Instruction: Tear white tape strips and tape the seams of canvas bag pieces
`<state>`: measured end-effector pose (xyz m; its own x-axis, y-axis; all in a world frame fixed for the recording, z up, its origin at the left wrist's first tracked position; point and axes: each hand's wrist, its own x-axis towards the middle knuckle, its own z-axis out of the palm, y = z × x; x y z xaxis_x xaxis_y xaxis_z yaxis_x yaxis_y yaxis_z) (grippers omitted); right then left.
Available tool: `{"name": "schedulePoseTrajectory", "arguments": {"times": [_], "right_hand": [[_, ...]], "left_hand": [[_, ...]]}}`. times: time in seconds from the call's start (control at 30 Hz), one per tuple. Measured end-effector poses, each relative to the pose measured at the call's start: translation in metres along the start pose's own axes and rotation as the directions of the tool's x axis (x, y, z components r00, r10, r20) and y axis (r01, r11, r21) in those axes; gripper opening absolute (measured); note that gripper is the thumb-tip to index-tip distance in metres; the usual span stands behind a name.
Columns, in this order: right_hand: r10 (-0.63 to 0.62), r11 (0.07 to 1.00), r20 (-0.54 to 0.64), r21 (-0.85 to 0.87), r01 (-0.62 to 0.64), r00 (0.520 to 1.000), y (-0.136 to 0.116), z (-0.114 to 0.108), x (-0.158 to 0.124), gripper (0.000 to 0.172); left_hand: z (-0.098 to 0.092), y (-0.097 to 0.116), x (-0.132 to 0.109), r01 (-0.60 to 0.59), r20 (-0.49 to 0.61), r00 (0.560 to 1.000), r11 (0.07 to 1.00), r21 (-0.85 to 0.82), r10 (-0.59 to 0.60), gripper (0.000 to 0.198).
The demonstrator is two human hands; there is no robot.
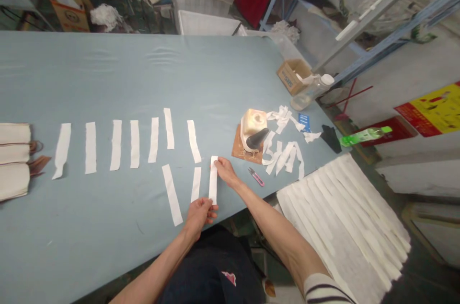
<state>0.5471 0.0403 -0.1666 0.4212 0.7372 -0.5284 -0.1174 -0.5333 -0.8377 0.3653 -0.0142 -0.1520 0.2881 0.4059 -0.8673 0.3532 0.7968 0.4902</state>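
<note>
A short white fabric strip [213,181] is stretched between my two hands, just above or on the blue-grey table. My left hand [201,213] pinches its near end, and my right hand [225,171] grips the far end. Just left of it lies another white strip [196,184], its near end close to my left hand. A slanted strip [172,194] rests further left. Several more strips, such as one strip [134,144], are spaced out in a row to the left. Beyond my right hand stands a small iron [255,124] on a brown board [238,146].
Pink-handled thread snips [256,177] lie near the table's front edge. Loose white scraps [287,155], a clear jar [311,93], a cardboard box [293,76] and a green bottle [364,136] are at the right. Folded cloth pieces [14,160] sit at the far left.
</note>
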Motion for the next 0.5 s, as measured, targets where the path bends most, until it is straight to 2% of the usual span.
{"name": "schedulePoseTrajectory", "arguments": {"times": [0.13,0.3,0.4,0.5], "right_hand": [[-0.139,0.971,-0.080,-0.204,0.121,0.987,-0.003,-0.017,0.016,0.028],[-0.309,0.906,-0.133,-0.344,0.248,0.942,-0.014,-0.038,0.021,0.043],[-0.348,0.883,-0.087,-0.364,0.295,0.933,-0.015,-0.036,0.011,0.039],[-0.333,0.881,0.030,-0.347,0.322,0.942,-0.008,-0.024,-0.008,0.033]], "left_hand": [[0.016,-0.006,0.013,0.057,-0.063,0.996,0.996,-0.065,-0.061,0.036],[0.024,-0.013,0.010,0.076,-0.086,0.992,0.987,-0.140,-0.089,0.033],[0.028,-0.015,0.003,0.076,-0.083,0.992,0.978,-0.194,-0.093,0.032],[0.028,-0.017,-0.007,0.080,-0.047,0.994,0.965,-0.251,-0.095,0.034]]}}
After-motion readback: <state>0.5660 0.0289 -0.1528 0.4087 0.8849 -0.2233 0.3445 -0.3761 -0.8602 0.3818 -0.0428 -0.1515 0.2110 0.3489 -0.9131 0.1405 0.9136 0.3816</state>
